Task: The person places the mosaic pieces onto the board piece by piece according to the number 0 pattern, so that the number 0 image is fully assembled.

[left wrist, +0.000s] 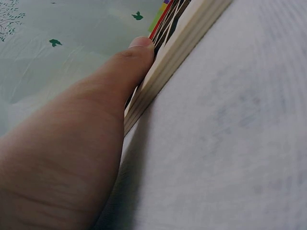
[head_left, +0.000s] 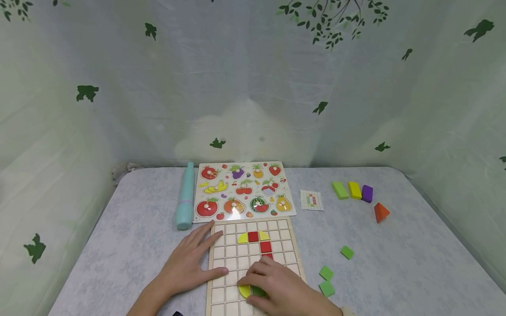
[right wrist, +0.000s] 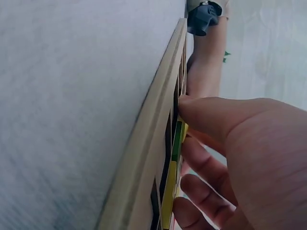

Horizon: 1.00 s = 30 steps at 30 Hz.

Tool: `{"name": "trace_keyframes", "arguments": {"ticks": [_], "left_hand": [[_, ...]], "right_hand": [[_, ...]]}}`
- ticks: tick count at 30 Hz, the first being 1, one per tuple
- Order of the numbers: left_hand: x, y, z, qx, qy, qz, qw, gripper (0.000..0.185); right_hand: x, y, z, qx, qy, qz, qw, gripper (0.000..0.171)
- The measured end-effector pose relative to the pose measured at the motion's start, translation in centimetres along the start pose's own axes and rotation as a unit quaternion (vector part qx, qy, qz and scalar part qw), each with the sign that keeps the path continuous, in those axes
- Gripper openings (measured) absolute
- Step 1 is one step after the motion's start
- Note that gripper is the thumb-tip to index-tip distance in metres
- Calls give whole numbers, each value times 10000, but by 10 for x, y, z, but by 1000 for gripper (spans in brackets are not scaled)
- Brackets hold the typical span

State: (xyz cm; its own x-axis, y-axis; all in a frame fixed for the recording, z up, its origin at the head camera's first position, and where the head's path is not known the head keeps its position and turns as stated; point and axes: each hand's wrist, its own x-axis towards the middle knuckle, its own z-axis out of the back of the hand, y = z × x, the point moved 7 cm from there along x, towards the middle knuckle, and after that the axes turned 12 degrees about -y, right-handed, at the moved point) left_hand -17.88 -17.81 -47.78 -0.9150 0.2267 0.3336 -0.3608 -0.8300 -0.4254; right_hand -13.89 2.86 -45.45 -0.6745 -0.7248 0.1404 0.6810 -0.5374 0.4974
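Left hand point(head_left: 189, 263) flat, fingers straight, bracing left edge of grid board point(head_left: 253, 263); right hand point(head_left: 276, 287) curled over green tile point(head_left: 258, 291), pressing it into a cell beside yellow tile point(head_left: 244, 290) near front of board; step in hand looks like seating a tile mid-pattern; next likely calls for lifting off, fetching loose green squares point(head_left: 327, 281) right of board; grey mottled tabletop point(head_left: 395, 263); leaf-print cloth backdrop point(head_left: 253, 87).
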Motion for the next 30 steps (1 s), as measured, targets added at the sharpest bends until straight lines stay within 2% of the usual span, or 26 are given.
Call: {"name": "trace_keyframes", "arguments": {"ticks": [9,18,24,30], "left_hand": [[0,-1,-1,-4,86,67,9999,96],[0,0,-1,58,65,44,10000,96],[0,0,0,79,46,29,10000,96],[0,0,-1,101,44,47,9999,96]], "right_hand": [[-3,-2,-1,-18,-38,-53,10000,35],[-6,0,3,7,-181,102,9998,32],[-10,-2,15,118,-119,-87,9998,32],[-13,-8,36,-88,-424,197,9989,33]]}}
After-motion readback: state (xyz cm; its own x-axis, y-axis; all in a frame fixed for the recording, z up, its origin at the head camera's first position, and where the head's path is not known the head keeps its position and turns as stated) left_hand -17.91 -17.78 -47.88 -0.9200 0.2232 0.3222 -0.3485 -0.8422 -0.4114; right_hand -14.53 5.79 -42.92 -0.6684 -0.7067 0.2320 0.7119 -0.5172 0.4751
